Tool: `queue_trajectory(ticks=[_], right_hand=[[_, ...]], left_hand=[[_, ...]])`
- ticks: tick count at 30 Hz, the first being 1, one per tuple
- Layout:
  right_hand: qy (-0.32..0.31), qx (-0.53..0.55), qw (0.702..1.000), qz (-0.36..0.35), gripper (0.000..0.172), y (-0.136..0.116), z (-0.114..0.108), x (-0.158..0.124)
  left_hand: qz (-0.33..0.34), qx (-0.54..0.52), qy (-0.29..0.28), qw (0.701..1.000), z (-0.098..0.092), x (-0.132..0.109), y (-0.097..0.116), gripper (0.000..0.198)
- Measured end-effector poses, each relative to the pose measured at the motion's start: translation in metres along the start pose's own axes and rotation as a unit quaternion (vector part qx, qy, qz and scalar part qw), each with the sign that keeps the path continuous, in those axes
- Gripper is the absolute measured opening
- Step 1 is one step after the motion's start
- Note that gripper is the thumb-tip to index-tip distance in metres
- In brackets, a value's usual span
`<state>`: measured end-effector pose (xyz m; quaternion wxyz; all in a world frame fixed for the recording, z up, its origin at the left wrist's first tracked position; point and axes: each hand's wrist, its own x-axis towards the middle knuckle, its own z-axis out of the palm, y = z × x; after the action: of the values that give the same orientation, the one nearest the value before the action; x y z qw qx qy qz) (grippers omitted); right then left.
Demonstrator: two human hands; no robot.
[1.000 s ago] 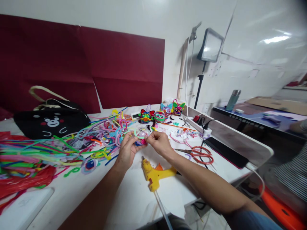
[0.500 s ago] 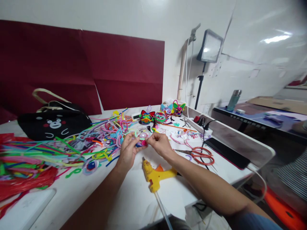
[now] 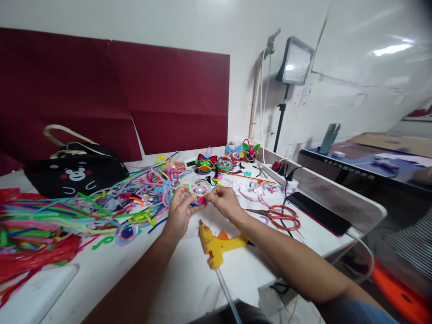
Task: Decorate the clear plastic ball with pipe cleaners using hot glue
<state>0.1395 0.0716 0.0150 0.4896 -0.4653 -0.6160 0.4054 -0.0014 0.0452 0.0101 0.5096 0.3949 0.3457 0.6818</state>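
Craftwork (image 3: 201,200), one, between left grip (image 3: 181,210) and right grip (image 3: 223,203); four ornaments (image 3: 205,165) beyond.

Craft piece (image 3: 201,200) — pink, pale green (glue gun (image 3: 215,247): yellow)

I count two hands, a left hand (image 3: 178,215) and a right hand (image 3: 223,203), and one craft piece (image 3: 201,200). Near: one glue gun (image 3: 215,246), one glue stick (image 3: 228,293). Right: one pair of scissors (image 3: 285,218), one phone (image 3: 319,213), one power strip (image 3: 293,184). Far: four colourful ornaments (image 3: 233,155), one lamp (image 3: 295,61). Far right: one bottle (image 3: 330,140). Left: one black bag (image 3: 74,176); the pipe cleaners (image 3: 37,225) are too many to count.
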Motion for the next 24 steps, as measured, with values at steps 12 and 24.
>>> queue_trajectory(ticks=[12,24], right_hand=[[-0.001,0.018,1.0,0.002,0.021,-0.0002,-0.0009,-0.0008],[0.005,0.017,1.0,-0.006,0.021,0.0007,-0.0021,-0.0012]], left_hand=[[0.002,-0.009,0.004,1.0,0.0036,-0.0025,0.004,0.024],[-0.007,-0.033,-0.009,0.999,0.0022,-0.0018,0.0031,0.02]])
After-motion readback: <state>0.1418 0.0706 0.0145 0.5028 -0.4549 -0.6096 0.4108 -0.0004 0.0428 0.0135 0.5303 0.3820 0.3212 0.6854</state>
